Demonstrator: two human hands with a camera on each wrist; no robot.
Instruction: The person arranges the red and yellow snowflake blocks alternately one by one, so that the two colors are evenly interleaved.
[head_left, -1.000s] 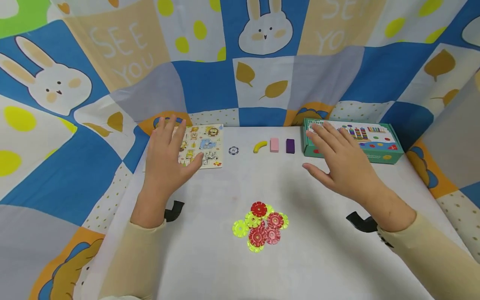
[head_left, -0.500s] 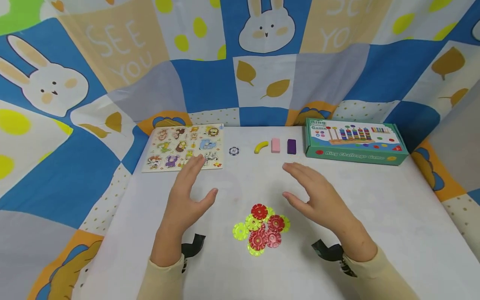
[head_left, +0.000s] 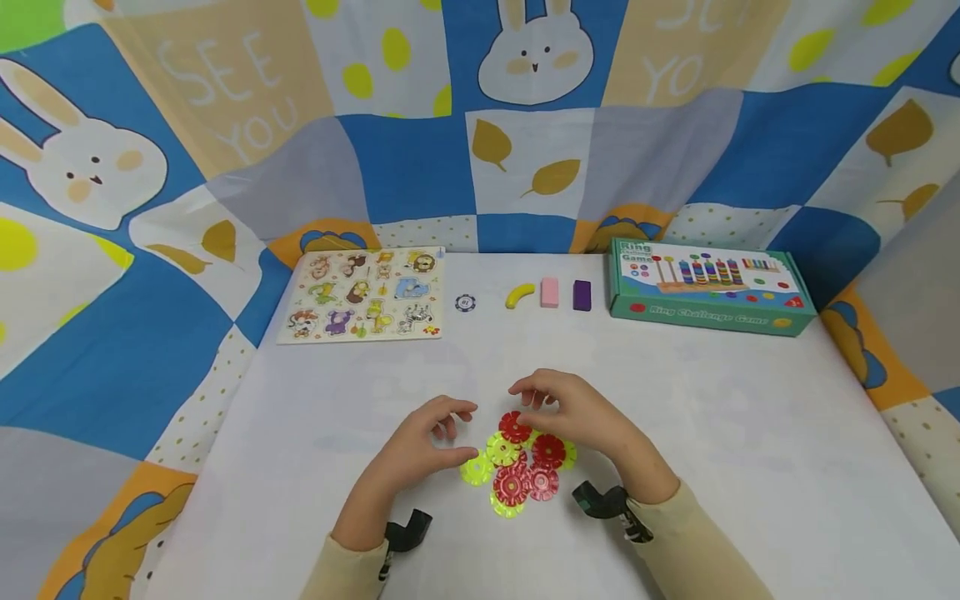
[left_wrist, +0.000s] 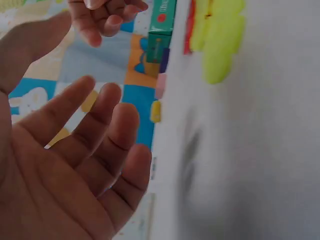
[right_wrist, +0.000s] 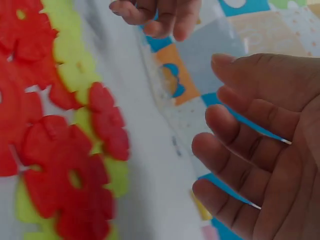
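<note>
A white table [head_left: 720, 433] fills much of the frame's lower half. Red and yellow discs [head_left: 512, 483] overlap at lower centre. Along mid-height, left to right: puzzle board [head_left: 360, 292], chip [head_left: 465, 302], banana [head_left: 520, 295], pink block [head_left: 550, 292], purple block [head_left: 582, 295], green box [head_left: 708, 310].

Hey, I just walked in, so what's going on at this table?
A person's left hand and right hand hover at either side of a loose pile of red and yellow-green flower-shaped discs, fingers loosely bent; neither hand holds anything. Beyond the pile, a row runs along the back of the white table: an animal puzzle board, a round chip, a banana-shaped piece, a pink block, a purple block and a Ring Challenge Game box.
</note>
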